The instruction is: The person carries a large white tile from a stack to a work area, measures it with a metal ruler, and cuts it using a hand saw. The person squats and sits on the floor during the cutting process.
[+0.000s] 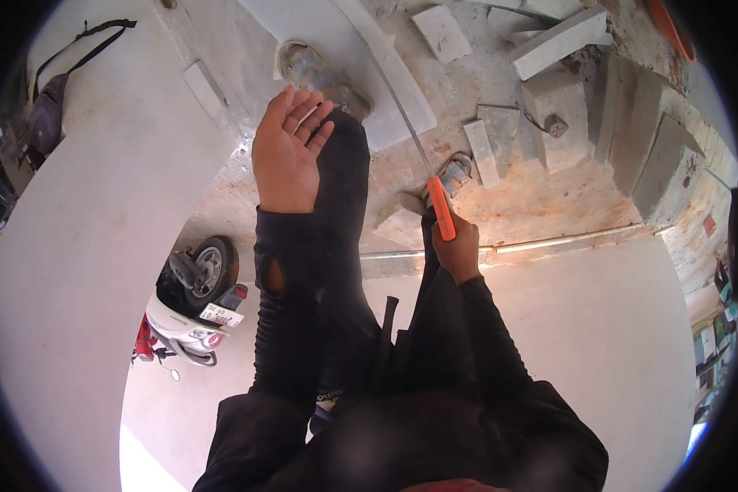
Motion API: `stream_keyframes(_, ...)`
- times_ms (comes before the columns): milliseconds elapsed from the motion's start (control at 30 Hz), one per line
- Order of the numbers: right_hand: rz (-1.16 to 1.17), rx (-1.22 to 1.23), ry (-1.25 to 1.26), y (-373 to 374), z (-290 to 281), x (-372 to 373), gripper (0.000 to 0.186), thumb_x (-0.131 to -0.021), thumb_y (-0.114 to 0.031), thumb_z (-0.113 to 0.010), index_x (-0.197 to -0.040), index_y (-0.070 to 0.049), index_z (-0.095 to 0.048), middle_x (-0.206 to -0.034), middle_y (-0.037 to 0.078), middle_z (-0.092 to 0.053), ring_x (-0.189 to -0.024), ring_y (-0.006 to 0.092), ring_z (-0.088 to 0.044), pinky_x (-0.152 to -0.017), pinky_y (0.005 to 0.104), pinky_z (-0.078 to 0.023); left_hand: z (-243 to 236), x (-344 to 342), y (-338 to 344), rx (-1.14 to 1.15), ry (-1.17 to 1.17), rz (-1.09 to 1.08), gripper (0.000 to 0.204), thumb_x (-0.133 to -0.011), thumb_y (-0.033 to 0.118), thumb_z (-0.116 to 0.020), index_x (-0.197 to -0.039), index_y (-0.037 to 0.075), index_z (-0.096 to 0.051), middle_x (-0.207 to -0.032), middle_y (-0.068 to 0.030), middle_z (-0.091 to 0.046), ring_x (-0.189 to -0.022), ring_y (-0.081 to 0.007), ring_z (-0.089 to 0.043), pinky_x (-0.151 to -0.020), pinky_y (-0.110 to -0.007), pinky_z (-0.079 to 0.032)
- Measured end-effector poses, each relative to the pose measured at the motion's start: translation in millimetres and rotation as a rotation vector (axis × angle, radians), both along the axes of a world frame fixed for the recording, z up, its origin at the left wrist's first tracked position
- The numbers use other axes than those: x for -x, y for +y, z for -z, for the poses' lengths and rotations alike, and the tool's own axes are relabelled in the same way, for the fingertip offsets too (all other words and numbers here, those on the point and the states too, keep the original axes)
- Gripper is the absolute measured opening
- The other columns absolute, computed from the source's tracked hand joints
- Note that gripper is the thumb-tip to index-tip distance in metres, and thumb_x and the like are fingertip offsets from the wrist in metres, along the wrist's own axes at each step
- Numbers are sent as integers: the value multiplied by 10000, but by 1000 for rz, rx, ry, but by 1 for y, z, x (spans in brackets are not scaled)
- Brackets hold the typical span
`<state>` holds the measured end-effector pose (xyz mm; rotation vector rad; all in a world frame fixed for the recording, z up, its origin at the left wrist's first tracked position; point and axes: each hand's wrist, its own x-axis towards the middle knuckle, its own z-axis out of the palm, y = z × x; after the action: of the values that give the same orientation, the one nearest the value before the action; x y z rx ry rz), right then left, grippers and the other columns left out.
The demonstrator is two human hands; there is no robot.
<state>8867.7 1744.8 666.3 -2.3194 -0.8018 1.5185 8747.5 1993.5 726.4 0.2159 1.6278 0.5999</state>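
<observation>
My right hand (pixel 457 246) is closed round the orange handle of a handsaw (pixel 441 210). Its thin blade runs up and to the left, seen nearly edge-on, along a pale grey slab (pixel 398 94). My left hand (pixel 289 156) is raised with the palm showing and the fingers apart, holding nothing. Below it in the picture are my black-trousered left leg and my left shoe (pixel 348 102), which is on or beside the slab. My right shoe (pixel 455 170) is close to the saw handle. Whether the blade is sunk into the slab, I cannot tell.
Several pale blocks (pixel 556 119) and cut pieces lie at the right. One long piece (pixel 559 41) is propped across others. A small offcut (pixel 205 88) lies at the far left. A scooter (pixel 190 316) stands behind at left, and a dark bag (pixel 49 111) is at the far left.
</observation>
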Motion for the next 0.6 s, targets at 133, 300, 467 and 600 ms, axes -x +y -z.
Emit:
stream_keyframes(133,63,-81,-27,0,15,-6,148,-766,-107,-599,-799,29,-647,-662,230,-609,-641,382,-635,-579,418,-493,2,1,4,26,-41,5,357,-879,291,-619,-1067,-2,-537,-1103,-135,-578,-1064,-265,-562,-913,-386,-422)
stream_keyframes(300,8,-96,-162,54,76,-11,222,-759,-168,-600,-682,40,-591,-648,244,-592,-624,420,-600,-571,440,-471,2,-12,-12,34,-62,40,392,-878,286,-619,-1106,-16,-516,-1128,-141,-565,-1100,-272,-544,-934,-395,-418)
stream_keyframes(467,89,-109,12,-11,-9,-8,173,-775,-124,-606,-825,34,-658,-663,232,-609,-652,372,-645,-591,393,-504,-6,-5,-5,-14,-31,23,383,-881,278,-616,-1107,-16,-520,-1132,-140,-567,-1102,-276,-547,-926,-395,-425)
stream_keyframes(600,79,-103,-46,8,40,-14,155,-763,-116,-602,-721,33,-613,-654,234,-600,-600,378,-620,-553,402,-482,9,-6,-12,49,-94,35,399,-879,280,-619,-1121,-20,-515,-1144,-145,-563,-1106,-280,-546,-938,-396,-419)
